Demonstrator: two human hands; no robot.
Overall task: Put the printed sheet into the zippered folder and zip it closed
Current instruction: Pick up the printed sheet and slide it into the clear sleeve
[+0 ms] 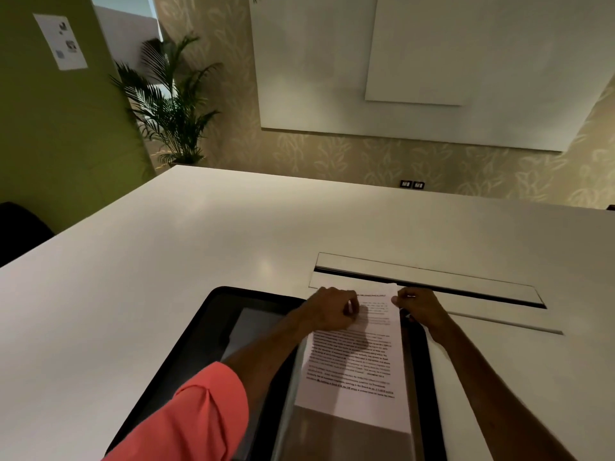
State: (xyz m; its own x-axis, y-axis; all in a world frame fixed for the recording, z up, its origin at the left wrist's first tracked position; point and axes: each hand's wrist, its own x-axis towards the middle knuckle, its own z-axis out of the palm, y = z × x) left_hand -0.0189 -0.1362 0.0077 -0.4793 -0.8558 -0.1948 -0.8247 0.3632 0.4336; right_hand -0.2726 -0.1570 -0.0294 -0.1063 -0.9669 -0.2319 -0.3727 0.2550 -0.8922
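A black zippered folder [213, 331] lies unzipped and spread flat on the white table [166, 261], right in front of me. The printed sheet [356, 367], white with black text, lies on the folder's right half, its far end reaching past the folder's edge. My left hand [332, 311] grips the sheet's far left corner. My right hand [419, 309] pinches the far right corner. A grey inner pocket [342, 430] shows below the sheet's near edge. The zipper pull is not visible.
A long cable hatch [429, 281] with a dark slot is set into the table just beyond my hands. A dark chair [20, 227] stands at the left edge. A potted palm [173, 104] and a whiteboard [416, 61] are at the far wall.
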